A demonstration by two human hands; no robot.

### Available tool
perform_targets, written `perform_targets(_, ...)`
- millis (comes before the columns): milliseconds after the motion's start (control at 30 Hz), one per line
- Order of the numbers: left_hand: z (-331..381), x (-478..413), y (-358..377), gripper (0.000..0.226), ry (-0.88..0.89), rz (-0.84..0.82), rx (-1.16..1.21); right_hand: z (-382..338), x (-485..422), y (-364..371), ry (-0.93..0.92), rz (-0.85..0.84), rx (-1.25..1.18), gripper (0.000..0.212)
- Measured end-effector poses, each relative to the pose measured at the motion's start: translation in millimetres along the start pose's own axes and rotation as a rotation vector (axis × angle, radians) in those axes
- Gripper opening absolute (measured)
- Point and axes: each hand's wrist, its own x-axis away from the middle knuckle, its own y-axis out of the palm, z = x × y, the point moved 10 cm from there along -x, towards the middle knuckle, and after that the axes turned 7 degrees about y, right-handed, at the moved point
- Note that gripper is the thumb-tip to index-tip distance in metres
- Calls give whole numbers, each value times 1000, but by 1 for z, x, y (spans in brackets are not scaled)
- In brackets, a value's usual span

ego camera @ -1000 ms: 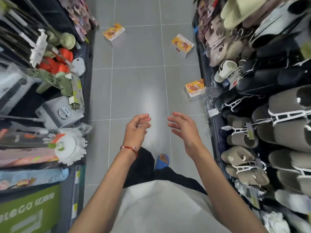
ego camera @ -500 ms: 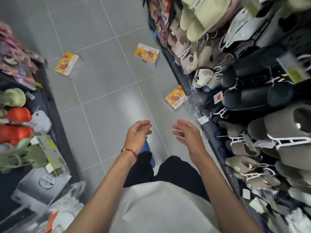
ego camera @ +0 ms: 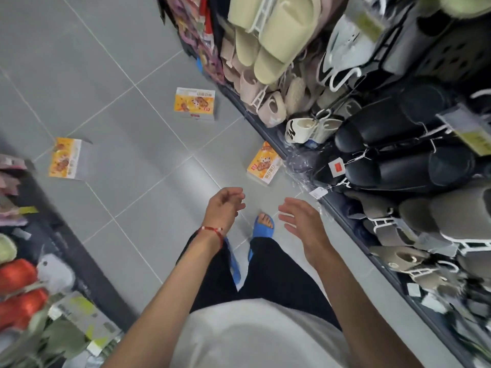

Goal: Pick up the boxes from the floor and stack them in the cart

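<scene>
Hands are held loosely open, empty: left hand (ego camera: 224, 205), right hand (ego camera: 303, 221); 3 orange printed cardboard boxes (ego camera: 263, 164) are scattered beyond them.

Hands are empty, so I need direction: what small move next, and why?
Probably bend and reach the right hand toward the nearest orange-and-yellow cardboard box beside the slipper shelf: it lies just ahead on the grey tiled floor; the left hand is empty too.

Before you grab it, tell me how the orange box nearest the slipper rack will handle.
The box looks like thin printed cardboard, so probably light and stiff, though crushable. Flat faces and square edges: it should slide on the tiled floor, not roll.
</scene>
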Motion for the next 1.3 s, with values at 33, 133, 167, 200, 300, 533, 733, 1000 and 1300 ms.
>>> perform_targets(33, -1, -9, 2, 23, -5, -17, -19, -1, -4, 3, 9, 7, 3, 21)
perform_targets(133, -14, -32, 1, 25, -68, -83, -52, 0, -20, 15, 44, 55, 7, 16)
perform_targets(167, -20, -40, 0, 25, -90, -107, -56, 3, -28, 19, 54, 75, -2, 15)
perform_targets(200, -26, -50, -2, 26, -103, -129, -70, 6, -36, 24, 60, 95, -12, 15)
perform_targets(300, -47, -82, -8, 23, -161, -203, -102, 20, -66, 39, 84, 156, -56, 17)
perform_targets(533, -113, -174, -23, 21, -241, -289, -235, 86, -165, 73, 156, 210, -204, 20)
perform_targets(733, -190, -268, 4, 25, -274, -215, -228, 156, -279, 75, 179, 277, -226, 20)
perform_targets(1000, -342, -399, 75, 21, -206, -134, -146, 241, -473, 67, 41, 358, -230, 23)
perform_targets(1300, -420, -546, 136, 47, 86, 6, -67, 249, -642, 31, -343, 553, -280, 18)
